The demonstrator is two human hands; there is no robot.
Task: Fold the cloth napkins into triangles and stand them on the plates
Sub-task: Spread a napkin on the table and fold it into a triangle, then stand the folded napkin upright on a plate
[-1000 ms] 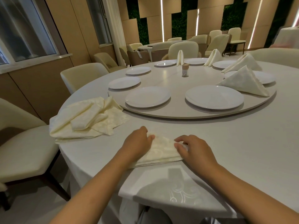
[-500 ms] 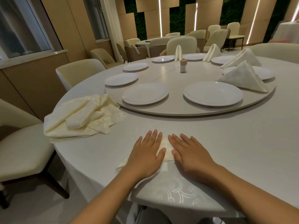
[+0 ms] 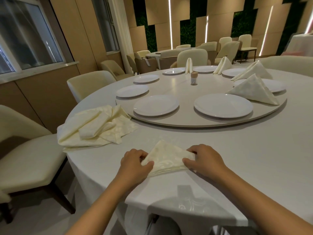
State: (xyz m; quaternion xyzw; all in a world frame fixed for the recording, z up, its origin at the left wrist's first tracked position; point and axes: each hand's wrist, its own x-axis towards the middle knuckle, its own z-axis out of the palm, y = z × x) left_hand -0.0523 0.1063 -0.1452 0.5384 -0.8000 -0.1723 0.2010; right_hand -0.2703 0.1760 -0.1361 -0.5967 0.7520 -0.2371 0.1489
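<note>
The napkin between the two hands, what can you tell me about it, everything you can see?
The napkin is cream cloth with a faint woven swirl pattern, folded into a layered triangle whose point aims away from the person. It lies on the white tablecloth near the table's edge. The left hand pinches its left corner and the right hand pinches its right corner. Stacked layers show along its near edge.

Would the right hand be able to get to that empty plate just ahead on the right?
Probably yes: nothing stands between the right hand and the plate, though it now grips the napkin.
</note>
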